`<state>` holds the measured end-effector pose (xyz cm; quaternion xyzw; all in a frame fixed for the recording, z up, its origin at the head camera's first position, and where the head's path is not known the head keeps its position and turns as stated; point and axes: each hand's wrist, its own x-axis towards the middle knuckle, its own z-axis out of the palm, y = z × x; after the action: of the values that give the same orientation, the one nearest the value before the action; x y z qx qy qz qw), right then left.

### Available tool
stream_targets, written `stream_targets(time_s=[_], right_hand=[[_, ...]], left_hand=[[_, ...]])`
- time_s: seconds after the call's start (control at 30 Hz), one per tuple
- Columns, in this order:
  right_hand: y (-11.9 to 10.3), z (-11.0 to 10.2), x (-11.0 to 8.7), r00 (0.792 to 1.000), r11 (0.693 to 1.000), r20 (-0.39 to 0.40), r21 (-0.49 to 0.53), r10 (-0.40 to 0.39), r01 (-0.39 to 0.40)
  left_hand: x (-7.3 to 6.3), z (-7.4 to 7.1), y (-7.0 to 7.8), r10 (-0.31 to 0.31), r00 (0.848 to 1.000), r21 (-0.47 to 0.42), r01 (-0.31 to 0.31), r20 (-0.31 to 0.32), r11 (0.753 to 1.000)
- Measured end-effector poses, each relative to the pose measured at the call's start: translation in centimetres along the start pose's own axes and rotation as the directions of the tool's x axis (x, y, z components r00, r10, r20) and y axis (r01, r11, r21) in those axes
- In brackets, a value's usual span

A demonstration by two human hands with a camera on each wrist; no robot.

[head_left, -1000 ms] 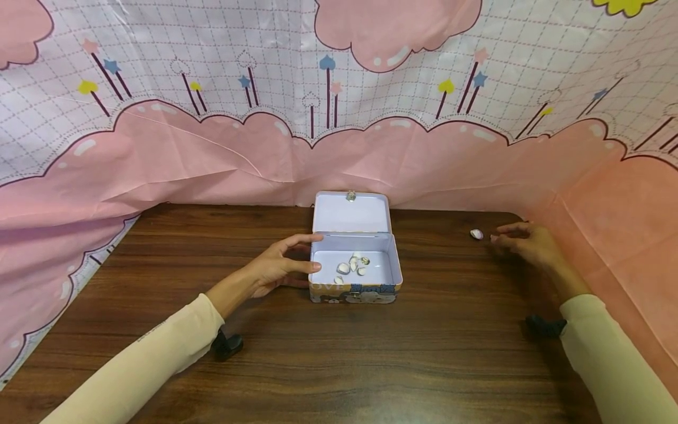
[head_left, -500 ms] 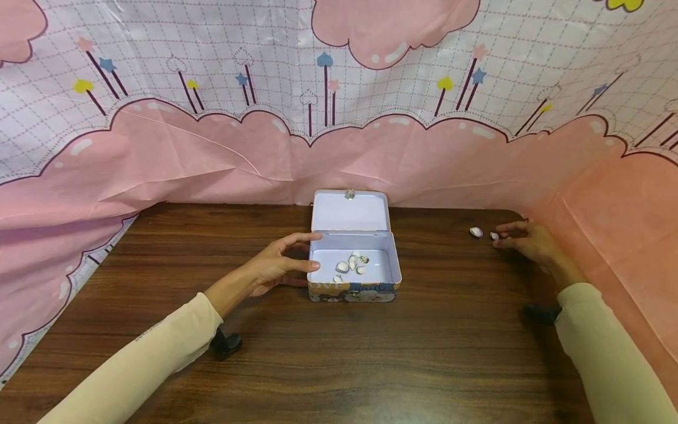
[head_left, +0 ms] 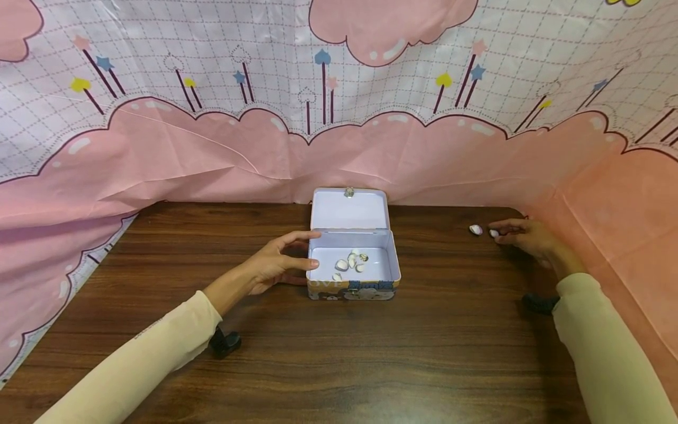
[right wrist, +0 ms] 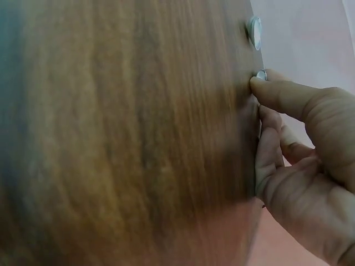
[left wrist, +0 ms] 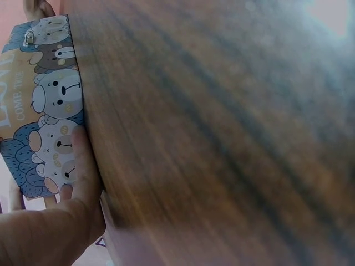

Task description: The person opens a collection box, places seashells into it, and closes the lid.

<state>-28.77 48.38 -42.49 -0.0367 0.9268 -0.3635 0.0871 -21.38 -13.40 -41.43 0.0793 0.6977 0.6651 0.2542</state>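
An open tin box (head_left: 352, 290) with a white inside and a printed bear pattern stands at the middle of the table. Several small seashells (head_left: 341, 265) lie on its floor. My left hand (head_left: 275, 262) holds the box's left end, thumb and forefinger at the rim; in the left wrist view a finger runs along its printed side (left wrist: 58, 88). At the far right, my right hand (head_left: 532, 240) pinches a small seashell (head_left: 494, 233) between thumb and forefinger, low at the tabletop. Another seashell (head_left: 475, 229) lies just left of it.
The box lid (head_left: 349, 209) leans back, its metal clasp (head_left: 349, 192) at the top. A pink and white printed cloth (head_left: 238, 159) hangs behind the dark wooden table (head_left: 318, 359) and along its right side.
My right fingers have shifted slightly around the small seashell, the forefinger now behind it. My left hand keeps its place on the box. The whole scene drifts slightly up in the view.
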Motion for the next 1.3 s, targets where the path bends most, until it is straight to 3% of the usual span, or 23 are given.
stream_targets(time_s=[0.27,0.43,0.73,1.03,1.3], right_hand=[[0.0,0.3,-0.1,1.0,1.0,-0.021,0.011,-0.008,0.008],[-0.2,0.8,-0.3,0.999,0.998,-0.052,-0.069,-0.013,0.01],[-0.5,1.7,-0.4,0.987,0.992,-0.132,-0.101,-0.089,0.075],[-0.9,1.9,-0.6,0.989,0.991,-0.136,-0.126,-0.065,0.047],[-1.4,2.3,-1.0,0.972,0.983,-0.196,-0.155,-0.126,0.096]], left_hand=[[0.0,-0.1,0.0,-0.005,1.0,0.004,0.005,-0.001,1.0],[0.1,-0.1,0.0,0.003,1.0,0.0,-0.003,0.008,1.0],[0.1,-0.1,0.0,0.005,1.0,-0.001,-0.005,0.011,1.0],[0.0,-0.3,-0.1,0.009,1.0,-0.002,-0.009,0.011,1.0],[-0.1,-0.1,0.1,0.011,1.0,-0.001,-0.011,0.015,1.0]])
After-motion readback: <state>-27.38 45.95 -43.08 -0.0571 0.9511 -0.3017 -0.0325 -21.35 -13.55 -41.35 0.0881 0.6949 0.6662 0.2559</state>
